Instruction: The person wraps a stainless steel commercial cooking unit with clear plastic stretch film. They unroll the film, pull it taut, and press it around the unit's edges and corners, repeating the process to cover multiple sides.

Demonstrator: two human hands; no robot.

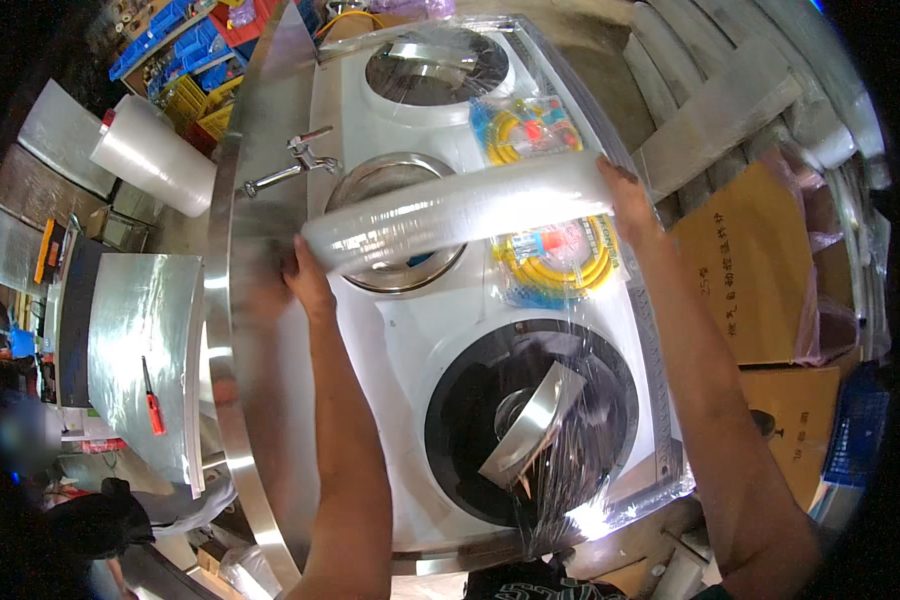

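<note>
I hold a long roll of clear stretch film (450, 212) crosswise over a white and steel stove unit (395, 400). My left hand (310, 278) is closed round the roll's left end, and my right hand (625, 195) grips its right end. Under the roll lies a round steel bowl or sink (355, 185), partly hidden. Yellow hoses in clear bags (560, 265) rest right of it. Film stretches over the near black round burner plate (460, 460), where a bent steel piece (540, 420) lies. A similar black burner plate (395, 80) is at the far end.
A steel tap (305, 160) stands up on the left side. Another film roll (155, 155) and a side table with a red-handled lighter (154, 410) are further left. Cardboard boxes (745, 260) and long wrapped pieces (720, 115) line the right side.
</note>
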